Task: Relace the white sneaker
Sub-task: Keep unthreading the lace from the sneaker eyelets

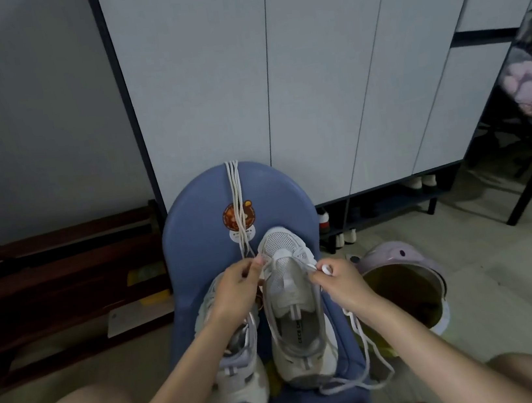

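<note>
Two white sneakers lie side by side, toes away from me, on a blue padded seat [193,232]. The right sneaker [294,306] has a bare tongue, with a white lace [365,354] trailing off its right side to the seat's front. My left hand [236,289] pinches the lace at the sneaker's left eyelets near the toe. My right hand [337,281] pinches the lace at the right eyelets. The left sneaker [237,369] lies partly under my left forearm. Several loose white lace strands [237,202] hang down the seat's back.
A lilac pot with a dark inside [403,288] stands on the floor right of the seat. White cabinet doors [308,75] rise behind, with shoes on a low shelf beneath. Dark wooden planks [55,265] lie at the left. My bare knees frame the bottom corners.
</note>
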